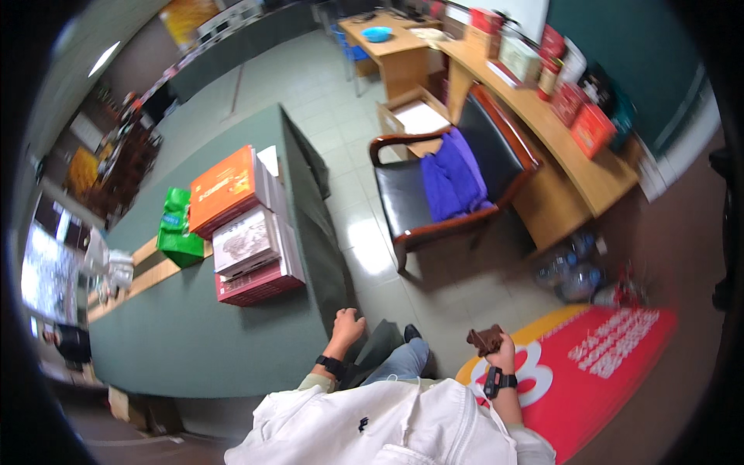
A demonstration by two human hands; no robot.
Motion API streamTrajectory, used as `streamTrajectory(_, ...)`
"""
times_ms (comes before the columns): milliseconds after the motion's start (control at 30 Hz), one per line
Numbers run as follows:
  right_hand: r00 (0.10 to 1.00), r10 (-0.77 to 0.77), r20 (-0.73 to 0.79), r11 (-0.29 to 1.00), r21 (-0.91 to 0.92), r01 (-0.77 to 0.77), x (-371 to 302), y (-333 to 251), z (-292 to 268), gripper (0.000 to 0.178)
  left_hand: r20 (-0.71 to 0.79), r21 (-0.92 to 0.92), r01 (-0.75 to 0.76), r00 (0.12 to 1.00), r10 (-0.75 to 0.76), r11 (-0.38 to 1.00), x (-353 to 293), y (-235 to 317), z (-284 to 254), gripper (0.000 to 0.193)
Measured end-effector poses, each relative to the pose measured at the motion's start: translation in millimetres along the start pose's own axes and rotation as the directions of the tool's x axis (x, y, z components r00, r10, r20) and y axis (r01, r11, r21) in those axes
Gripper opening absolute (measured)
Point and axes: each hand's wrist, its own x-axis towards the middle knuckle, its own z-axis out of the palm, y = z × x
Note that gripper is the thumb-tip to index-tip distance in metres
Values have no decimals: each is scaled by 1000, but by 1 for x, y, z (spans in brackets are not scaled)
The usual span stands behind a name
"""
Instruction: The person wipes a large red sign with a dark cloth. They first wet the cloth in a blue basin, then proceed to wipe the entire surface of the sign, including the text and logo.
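Head view: right hand [504,355] tight around a brown item [483,339] (left hand [348,328] unclear).

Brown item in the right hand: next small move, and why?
I'd probably bring the left hand across to support the brown item. The right hand grips it at one side, and much of it juts past the fingers; the left, beside the green-covered table, shows nothing held.

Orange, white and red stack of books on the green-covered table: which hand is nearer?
Left. The left hand is below and right of the book stack; the right hand, holding a crumpled brown item, is farther right.
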Motion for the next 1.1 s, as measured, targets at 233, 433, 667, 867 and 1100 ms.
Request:
streamTrajectory(233,973,100,-209,995,46,-92,82,-52,74,24,22,-136,-100,994,104,986,94,71,-1,47)
streamTrajectory(433,970,239,-50,956,-162,-244,169,-23,188,26,6,-180,-294,954,299,939,154,144,-42,41)
streamTrajectory(667,868,494,50,813,-380,-441,254,46,366,23,-108,-124,-166,982,154,978,216,173,-108,41)
streamTrajectory(867,764,644,37,683,-477,-553,291,113,450,16,-185,-142,-92,981,64,986,247,157,-155,41)
streamTrajectory(1100,645,764,-39,491,-614,-618,322,181,510,24,-193,-170,-14,981,-19,985,304,121,-196,42)
